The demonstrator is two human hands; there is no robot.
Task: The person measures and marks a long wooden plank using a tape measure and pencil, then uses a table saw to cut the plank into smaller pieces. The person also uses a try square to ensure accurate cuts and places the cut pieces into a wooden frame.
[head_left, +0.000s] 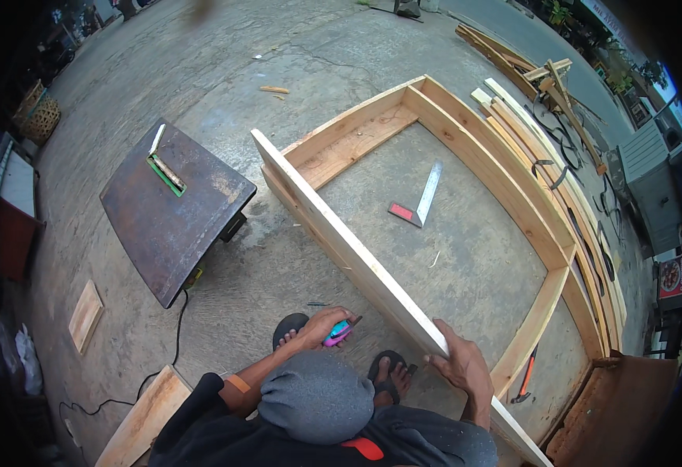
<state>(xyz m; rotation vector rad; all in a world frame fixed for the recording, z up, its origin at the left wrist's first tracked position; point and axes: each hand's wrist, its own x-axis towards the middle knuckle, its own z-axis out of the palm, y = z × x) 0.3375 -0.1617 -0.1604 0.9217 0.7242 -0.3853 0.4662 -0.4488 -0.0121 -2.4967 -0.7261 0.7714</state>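
Note:
My left hand [318, 330] is closed around a small pink and turquoise tape measure [337, 335], low over the concrete between my sandalled feet. My right hand [465, 364] grips the top edge of a long pale board [356, 261], thumb on the near side. That board forms the near side of a large wooden frame [477, 148] standing on the ground, with several boards joined at its corners. Inside the frame lies a try square [428, 201] with a red handle. A hammer [527, 377] with an orange handle lies by the crosspiece [534, 327], near my right hand.
To the left stands a table saw [174, 226] with a dark metal top and green-edged slot; its black cord [177, 335] runs across the ground. Wooden boards [150, 412] lie at lower left. Long timber strips [543, 148] are stacked beyond the frame. A woven basket [39, 115] stands far left.

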